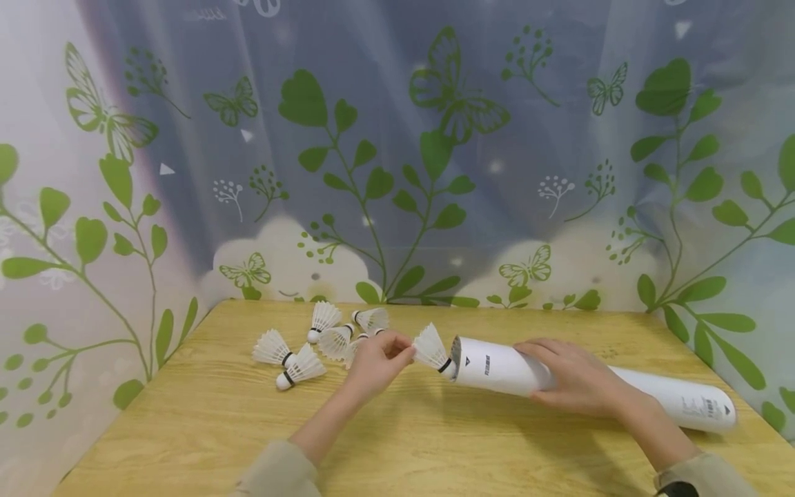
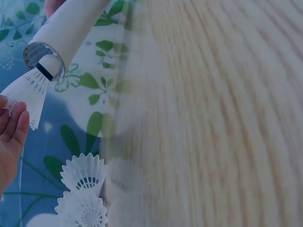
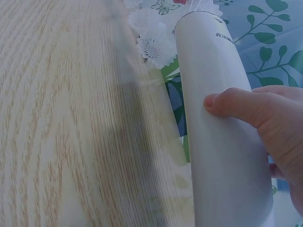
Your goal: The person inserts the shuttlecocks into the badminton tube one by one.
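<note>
The left hand [image 1: 375,362] pinches a white, black-banded shuttlecock [image 1: 428,346] by its skirt's rim; its rounded base sits in the mouth of a long white cylindrical tube [image 1: 499,366], round whose middle the right hand [image 1: 574,376] is wrapped. The shuttlecock should be light, its latticed skirt easily bent, so a gentle rim hold suits; the tube, probably stiff card, can take a fuller grip. Past the left hand, loose white shuttlecocks [image 1: 307,364] lie on the yellowish wood-grained tabletop [image 1: 397,455].
</note>
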The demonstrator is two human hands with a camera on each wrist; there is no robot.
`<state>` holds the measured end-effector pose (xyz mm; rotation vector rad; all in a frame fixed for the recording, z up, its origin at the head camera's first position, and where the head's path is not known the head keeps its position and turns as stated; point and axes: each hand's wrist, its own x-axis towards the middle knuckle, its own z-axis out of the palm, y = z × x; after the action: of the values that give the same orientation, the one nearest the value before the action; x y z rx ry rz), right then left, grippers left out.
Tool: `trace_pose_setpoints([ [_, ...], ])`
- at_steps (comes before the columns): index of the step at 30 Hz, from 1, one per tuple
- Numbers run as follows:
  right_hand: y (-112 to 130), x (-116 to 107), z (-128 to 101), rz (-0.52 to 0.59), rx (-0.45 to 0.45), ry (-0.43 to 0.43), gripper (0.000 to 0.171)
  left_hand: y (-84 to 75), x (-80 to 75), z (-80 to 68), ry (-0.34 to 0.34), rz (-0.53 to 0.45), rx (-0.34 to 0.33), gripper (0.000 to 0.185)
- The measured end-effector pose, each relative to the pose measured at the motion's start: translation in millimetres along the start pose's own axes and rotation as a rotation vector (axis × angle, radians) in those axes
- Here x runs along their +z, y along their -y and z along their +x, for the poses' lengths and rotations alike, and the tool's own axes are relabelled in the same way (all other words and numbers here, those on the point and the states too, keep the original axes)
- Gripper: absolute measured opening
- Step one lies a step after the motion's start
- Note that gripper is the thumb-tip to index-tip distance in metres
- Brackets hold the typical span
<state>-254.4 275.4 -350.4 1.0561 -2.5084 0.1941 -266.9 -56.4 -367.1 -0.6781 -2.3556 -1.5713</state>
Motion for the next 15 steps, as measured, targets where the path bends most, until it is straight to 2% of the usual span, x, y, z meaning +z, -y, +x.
trace_pose_setpoints([
  [11,0.0,-1.0,0.4,-0.01,-0.012,-0.016,0.07,-2.2,20.4,3.2,0.022,-0.037,0.051,0.006],
  [15,0.4,-1.0,0.4,-0.013,-0.016,-0.018,0.069,-3.3,25.0,3.0,0.024,-0.041,0.037,0.006],
])
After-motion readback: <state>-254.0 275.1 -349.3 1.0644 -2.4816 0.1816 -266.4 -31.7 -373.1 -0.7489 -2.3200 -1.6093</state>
